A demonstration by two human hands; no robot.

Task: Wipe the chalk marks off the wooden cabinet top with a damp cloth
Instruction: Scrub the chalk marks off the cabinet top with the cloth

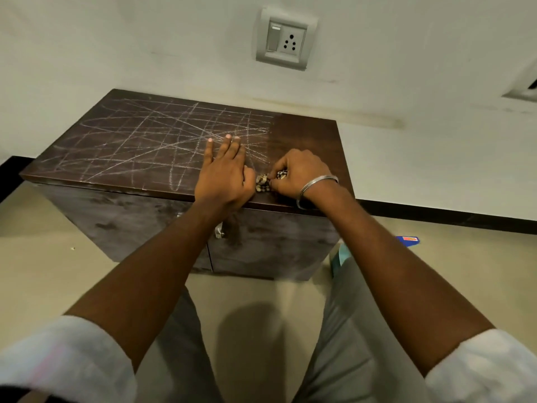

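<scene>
A dark wooden cabinet top (305, 135) carries criss-crossing white chalk marks (139, 141) over its left and middle; the right strip is free of marks. My left hand (223, 173) lies flat on the top with straight fingers, near the front edge. Just right of it, my right hand (296, 173) grips a small bunched checkered cloth (263, 181) against the surface, fingers curled round it. Most of the cloth is hidden under that hand. A metal bangle sits on my right wrist.
The cabinet stands against a white wall with a switch and socket plate (286, 39) above it. Its front doors (261, 245) have a metal handle. A blue object (408, 239) lies on the beige floor at the right. My knees are below.
</scene>
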